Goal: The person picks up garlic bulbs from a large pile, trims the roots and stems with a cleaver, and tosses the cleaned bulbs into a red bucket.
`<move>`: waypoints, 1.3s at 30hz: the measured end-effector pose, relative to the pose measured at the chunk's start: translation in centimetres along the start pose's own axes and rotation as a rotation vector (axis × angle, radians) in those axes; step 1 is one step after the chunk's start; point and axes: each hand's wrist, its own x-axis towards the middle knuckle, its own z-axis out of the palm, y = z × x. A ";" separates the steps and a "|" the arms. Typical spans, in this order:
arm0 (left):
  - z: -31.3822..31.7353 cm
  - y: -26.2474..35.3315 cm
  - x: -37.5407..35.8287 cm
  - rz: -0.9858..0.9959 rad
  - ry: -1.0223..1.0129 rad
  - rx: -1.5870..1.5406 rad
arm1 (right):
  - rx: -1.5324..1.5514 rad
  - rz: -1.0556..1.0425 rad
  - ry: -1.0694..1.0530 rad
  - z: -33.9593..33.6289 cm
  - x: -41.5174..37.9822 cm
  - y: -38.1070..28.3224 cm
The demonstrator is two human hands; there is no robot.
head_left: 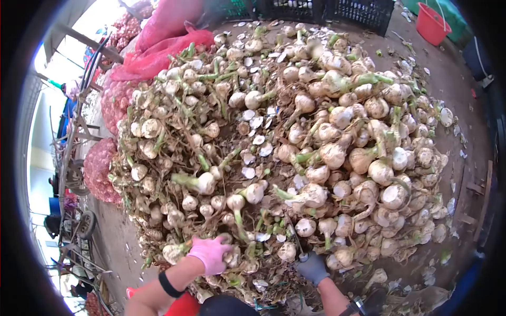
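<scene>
Head view: garlic heap [295,142] covers dirt floor [453,84]; left hand [211,254] grasps bulbs, right hand [313,267] clenched.

Garlic heap [295,142] dead centre on the ground. Left hand [211,254] at 7 o'clock on the heap's near edge, right hand [313,267] at 6, just beside. Filled mesh sacks [100,168] at 9, against the heap. Crates [337,10] at 12, behind. Bucket [431,23] at 1. Cart [74,158] beyond the sacks at 9.
</scene>
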 end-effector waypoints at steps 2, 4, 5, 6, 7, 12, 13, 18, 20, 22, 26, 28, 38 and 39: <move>-1.7 -1.6 1.5 0.138 -0.340 -0.054 | 0.007 0.025 -0.103 0.8 0.9 1.0; -8.7 0.4 1.2 0.074 -0.304 -0.035 | -0.035 0.071 -0.074 -0.3 0.0 -0.7; -11.0 1.2 2.1 0.023 -0.084 -0.126 | -0.013 0.113 -0.185 -1.1 -0.1 -1.5; -12.5 2.2 2.8 -0.025 0.150 -0.213 | 0.012 0.144 -0.285 -1.9 -0.1 -2.3; -12.6 3.1 4.3 -0.030 0.269 -0.092 | 0.003 0.121 -0.249 -2.3 -0.5 -3.0; -10.7 3.0 11.7 0.013 0.368 0.058 | -0.083 0.077 -0.141 -1.0 0.5 -1.3; -11.7 2.8 12.2 0.052 0.446 -0.205 | -0.076 0.144 -0.190 -0.8 0.6 -0.9; -23.2 2.2 9.2 0.779 0.481 -1.372 | -0.083 0.201 -0.248 -0.8 0.5 -1.2; -26.7 0.0 13.3 0.486 0.850 -1.221 | -0.147 0.179 -0.186 -0.4 0.6 -0.9; -27.5 -3.3 19.9 0.041 1.067 -0.455 | -0.170 0.083 -0.227 0.0 1.0 0.0; -26.4 -4.1 25.3 -0.257 0.899 -0.116 | -0.175 0.042 -0.205 -0.2 0.4 -0.5; -24.7 -5.9 26.8 -0.228 1.122 -0.183 | -0.197 0.038 -0.261 0.7 1.1 1.4; -6.3 -4.1 13.5 -0.118 0.839 -0.125 | 0.030 0.011 -0.095 -0.7 -0.2 -1.3; -4.6 -3.8 12.5 -0.130 0.870 -0.123 | 0.088 0.040 -0.114 -0.2 0.4 0.1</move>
